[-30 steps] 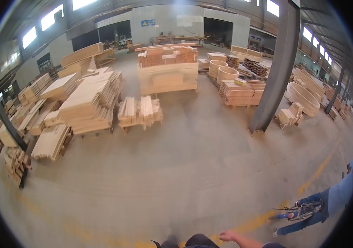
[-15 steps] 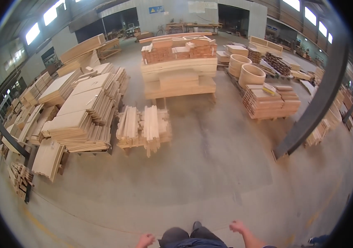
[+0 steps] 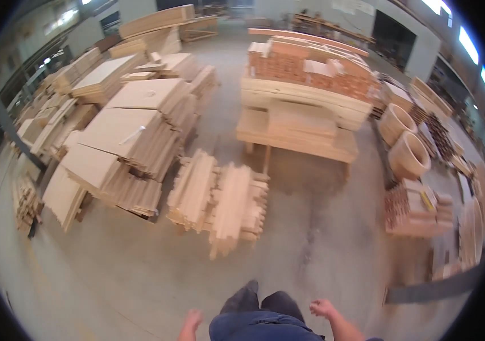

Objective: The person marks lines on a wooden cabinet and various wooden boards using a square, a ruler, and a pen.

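My left hand (image 3: 193,318) hangs beside my left thigh at the lower edge, its fingers smeared by motion. Out to the other side of my body is my right hand (image 3: 322,308), its fingers curled in, with nothing visible in it. Neither hand touches any of the wood. Nearest ahead of me lies a low stack of narrow wooden strips (image 3: 220,199). Left of it rise stacked wooden panels (image 3: 120,133), with a small pale piece (image 3: 133,134) on top.
Beyond the strips stands a large stack of thick boards (image 3: 305,125) topped with reddish wood blocks (image 3: 293,65). Round wooden tubs (image 3: 408,156) and a reddish board stack (image 3: 419,210) stand at right. A dark post (image 3: 436,291) crosses the lower right. Grey floor (image 3: 140,273) lies before me.
My view has swung rightward and come closer to the stacks, which look larger. One foot has swapped with the other as the forward one. Both hands remain low at my sides.
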Demonstrator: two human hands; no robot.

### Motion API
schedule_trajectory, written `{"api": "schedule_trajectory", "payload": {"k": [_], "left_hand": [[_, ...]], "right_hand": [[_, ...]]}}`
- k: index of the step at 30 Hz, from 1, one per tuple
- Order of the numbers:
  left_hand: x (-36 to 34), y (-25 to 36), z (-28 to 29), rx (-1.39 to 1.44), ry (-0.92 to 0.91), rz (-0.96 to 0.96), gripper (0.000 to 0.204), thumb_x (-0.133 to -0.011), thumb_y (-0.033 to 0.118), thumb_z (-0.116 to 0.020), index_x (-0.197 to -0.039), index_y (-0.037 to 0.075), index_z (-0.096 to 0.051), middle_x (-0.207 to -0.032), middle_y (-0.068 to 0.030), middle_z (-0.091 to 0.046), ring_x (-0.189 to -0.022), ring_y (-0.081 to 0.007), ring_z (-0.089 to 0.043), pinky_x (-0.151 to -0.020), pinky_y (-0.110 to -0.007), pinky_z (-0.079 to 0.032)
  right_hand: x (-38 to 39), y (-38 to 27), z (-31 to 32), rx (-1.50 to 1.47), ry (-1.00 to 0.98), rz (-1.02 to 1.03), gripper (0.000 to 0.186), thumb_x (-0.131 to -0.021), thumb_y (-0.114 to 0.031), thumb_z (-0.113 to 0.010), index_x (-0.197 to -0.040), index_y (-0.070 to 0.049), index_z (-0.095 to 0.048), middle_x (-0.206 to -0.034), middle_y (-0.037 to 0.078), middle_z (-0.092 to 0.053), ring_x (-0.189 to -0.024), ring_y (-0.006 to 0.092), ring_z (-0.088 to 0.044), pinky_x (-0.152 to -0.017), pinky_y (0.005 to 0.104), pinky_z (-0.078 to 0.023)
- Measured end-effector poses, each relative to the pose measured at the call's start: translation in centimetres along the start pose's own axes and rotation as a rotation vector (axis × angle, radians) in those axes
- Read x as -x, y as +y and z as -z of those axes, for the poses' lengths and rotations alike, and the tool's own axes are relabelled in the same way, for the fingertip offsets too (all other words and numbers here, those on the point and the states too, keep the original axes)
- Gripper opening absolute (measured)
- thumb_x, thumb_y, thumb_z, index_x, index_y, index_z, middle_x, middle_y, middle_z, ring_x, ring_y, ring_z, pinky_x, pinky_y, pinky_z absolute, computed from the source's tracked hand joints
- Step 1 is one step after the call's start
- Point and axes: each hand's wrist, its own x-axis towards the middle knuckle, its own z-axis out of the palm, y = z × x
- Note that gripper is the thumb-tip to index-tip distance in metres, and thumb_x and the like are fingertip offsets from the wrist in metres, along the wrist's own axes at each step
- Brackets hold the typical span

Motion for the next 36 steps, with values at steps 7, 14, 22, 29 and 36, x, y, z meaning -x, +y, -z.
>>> {"api": "schedule_trajectory", "payload": {"k": [7, 14, 22, 29, 36], "left_hand": [[0.9, 46.0, -4.6, 0.218, -0.119, -0.638, 0.045, -0.096, 0.025, -0.068, -0.131, -0.002, -0.062, -0.11, -0.0134, -0.073, -0.094, -0.0192, -0.071, -0.082, -0.033, -0.057], [-7.5, 59.7, -10.5, -0.044, 0.132, -0.29, 0.027, -0.093, 0.018, -0.066, -0.112, 0.0, -0.07, -0.099, -0.0085, -0.074, -0.083, -0.0211, -0.074, -0.071, -0.036, -0.059], [-5.3, 65.9, -13.6, 0.487, 0.031, 0.043, 0.03, -0.094, 0.021, -0.067, -0.115, -0.001, -0.07, -0.095, -0.01, -0.074, -0.081, -0.0207, -0.074, -0.07, -0.036, -0.059], [-11.7, 82.4, -12.0, -0.082, -0.134, -0.015, 0.031, -0.103, 0.028, -0.054, -0.101, 0.004, -0.073, -0.095, -0.0117, -0.072, -0.082, -0.0228, -0.068, -0.066, -0.041, -0.055], [-27.1, 115.3, 4.1, 0.042, 0.019, -0.29, 0.027, -0.103, 0.023, -0.057, -0.12, 0.004, -0.065, -0.109, -0.012, -0.071, -0.092, -0.0223, -0.069, -0.072, -0.04, -0.057]], "right_hand": [[-14.5, -17.5, 11.4, -0.073, -0.026, -0.041, 0.034, -0.094, -0.021, -0.067, -0.121, 0.0, -0.071, -0.097, 0.008, -0.072, -0.082, 0.0182, -0.07, -0.076, 0.0374, -0.063], [-30.8, -46.2, 33.3, 0.139, 0.075, -0.011, 0.032, -0.091, -0.02, -0.065, -0.109, 0.005, -0.073, -0.082, 0.012, -0.074, -0.069, 0.0203, -0.072, -0.06, 0.0364, -0.06], [-40.4, -84.9, 48.9, -0.328, 0.141, 0.373, 0.02, -0.095, -0.004, -0.057, -0.115, -0.002, -0.057, -0.083, 0.008, -0.062, -0.062, 0.0157, -0.059, -0.051, 0.029, -0.049], [-51.5, -100.5, 39.3, -0.335, -0.196, 0.262, 0.027, -0.098, -0.01, -0.063, -0.123, -0.004, -0.058, -0.098, 0.014, -0.069, -0.077, 0.0192, -0.068, -0.063, 0.0319, -0.055], [-63.4, -124.9, 32.2, -0.423, -0.268, 0.216, 0.032, -0.097, -0.016, -0.064, -0.124, 0.002, -0.062, -0.103, 0.015, -0.072, -0.082, 0.0202, -0.072, -0.07, 0.0322, -0.059]]}}
